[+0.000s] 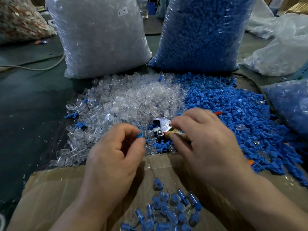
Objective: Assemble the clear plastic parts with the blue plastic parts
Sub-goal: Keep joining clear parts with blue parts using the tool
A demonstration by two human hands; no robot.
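Observation:
A heap of clear plastic parts (133, 97) lies at the centre of the table, with a heap of blue plastic parts (233, 110) spreading to its right. My left hand (115, 157) pinches a blue part (140, 135) between thumb and forefinger, with a clear part (148, 133) right beside it. My right hand (205, 139) grips the wrapped handles of metal pliers (162, 125), whose jaws point left toward the blue part. Several joined clear-and-blue pieces (168, 207) lie in the cardboard box (58, 189) below my hands.
A large bag of clear parts (100, 39) and a large bag of blue parts (203, 34) stand behind the heaps. More plastic bags (283, 47) sit at the right, another at far left. A cable (41, 68) crosses the dark table at the left.

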